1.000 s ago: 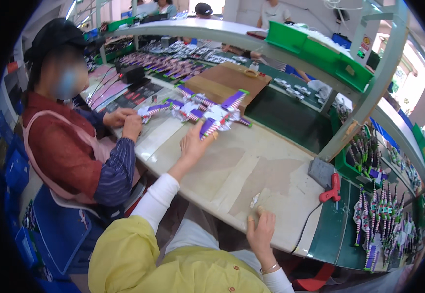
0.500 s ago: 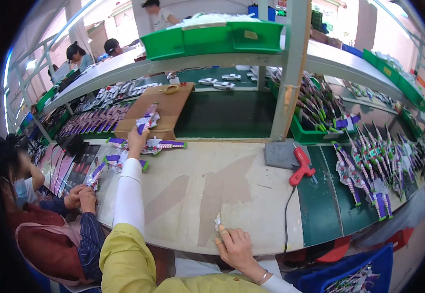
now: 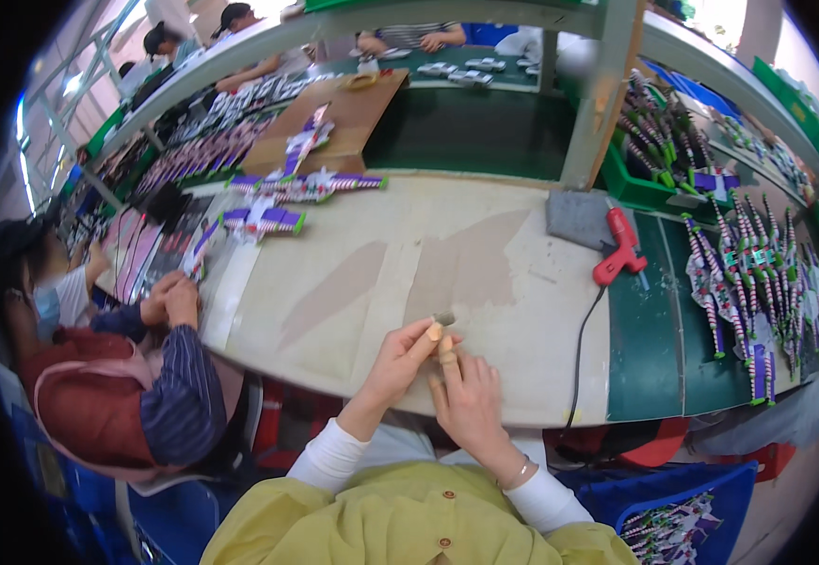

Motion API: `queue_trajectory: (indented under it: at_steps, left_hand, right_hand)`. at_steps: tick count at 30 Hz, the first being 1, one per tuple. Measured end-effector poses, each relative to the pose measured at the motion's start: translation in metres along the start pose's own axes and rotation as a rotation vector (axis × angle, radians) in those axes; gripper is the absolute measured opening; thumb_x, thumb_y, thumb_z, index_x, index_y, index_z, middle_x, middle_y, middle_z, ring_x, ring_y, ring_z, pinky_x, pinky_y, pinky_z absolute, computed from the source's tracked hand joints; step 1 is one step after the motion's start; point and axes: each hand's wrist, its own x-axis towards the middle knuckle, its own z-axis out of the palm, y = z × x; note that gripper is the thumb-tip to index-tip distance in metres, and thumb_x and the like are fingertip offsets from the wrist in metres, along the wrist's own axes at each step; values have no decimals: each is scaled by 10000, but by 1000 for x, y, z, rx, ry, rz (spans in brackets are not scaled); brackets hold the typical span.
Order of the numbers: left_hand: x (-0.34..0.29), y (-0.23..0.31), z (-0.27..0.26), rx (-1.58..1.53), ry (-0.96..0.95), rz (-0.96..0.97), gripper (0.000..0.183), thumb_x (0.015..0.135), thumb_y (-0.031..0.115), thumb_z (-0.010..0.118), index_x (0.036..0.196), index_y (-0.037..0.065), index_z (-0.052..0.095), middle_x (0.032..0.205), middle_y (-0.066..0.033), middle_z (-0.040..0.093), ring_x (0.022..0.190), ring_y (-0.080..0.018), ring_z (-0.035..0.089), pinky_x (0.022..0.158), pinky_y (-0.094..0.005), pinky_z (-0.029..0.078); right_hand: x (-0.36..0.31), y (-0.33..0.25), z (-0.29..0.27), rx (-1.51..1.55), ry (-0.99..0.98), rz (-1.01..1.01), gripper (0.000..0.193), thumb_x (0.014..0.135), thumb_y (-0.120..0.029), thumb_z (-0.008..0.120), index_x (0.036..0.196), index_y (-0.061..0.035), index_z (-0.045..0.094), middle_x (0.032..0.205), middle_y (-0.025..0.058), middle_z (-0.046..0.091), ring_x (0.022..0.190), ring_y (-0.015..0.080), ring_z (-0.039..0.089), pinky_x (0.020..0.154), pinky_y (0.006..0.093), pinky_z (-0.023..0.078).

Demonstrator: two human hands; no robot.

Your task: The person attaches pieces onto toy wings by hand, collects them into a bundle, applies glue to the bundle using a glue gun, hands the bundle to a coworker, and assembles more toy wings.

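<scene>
Near the front edge of the worktable, my left hand (image 3: 393,369) and right hand (image 3: 472,400) meet at the fingertips. Between them they pinch a small greyish piece (image 3: 444,318), too small to name. Pale finger covers show on some fingertips, and part of the piece is hidden behind them. At the far left of the table lie several winged toy parts (image 3: 308,185) in purple, white and green with striped arms. One of them leans on a cardboard box (image 3: 273,141).
A red glue gun (image 3: 620,250) rests by a grey block (image 3: 574,217), its cord running to the front edge. Striped toy parts (image 3: 748,273) pile up on the right. A co-worker's hands (image 3: 172,299) work at the left. A shelf post (image 3: 598,113) stands at the back.
My left hand has come back from the winged parts at the far left and joined my right hand. The view has tilted down. The small piece is now lifted between both hands.
</scene>
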Motion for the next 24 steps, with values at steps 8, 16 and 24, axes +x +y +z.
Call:
queue_trajectory:
  at_steps: [8, 16, 24]
  left_hand:
    - [-2, -17, -13, -176, 67, 29, 285, 998, 206, 509, 1119, -32, 609, 1035, -109, 672, 922, -149, 630, 837, -309, 513]
    - [-4, -20, -26, -457, 142, 177, 300, 960, 265, 585, 1038, -18, 649, 951, -84, 670, 855, -132, 626, 772, -277, 513]
    - [-23, -17, -30, 5, 44, 223, 454, 948, 433, 546, 760, 25, 613, 732, -17, 567, 637, -98, 507, 612, -261, 437]
  right_hand:
    - [-2, -2, 5, 6, -37, 17, 562, 829, -147, 641, 1354, -36, 478, 1064, 136, 568, 920, 287, 522, 782, 404, 404]
    - [-9, 3, 17, 343, 45, 262, 473, 907, -98, 596, 1350, 14, 473, 831, 34, 602, 717, 98, 526, 680, 247, 457]
    - [35, -9, 10, 938, -22, 314, 395, 965, -128, 550, 1314, 42, 478, 979, 46, 580, 722, 65, 517, 668, 210, 450]
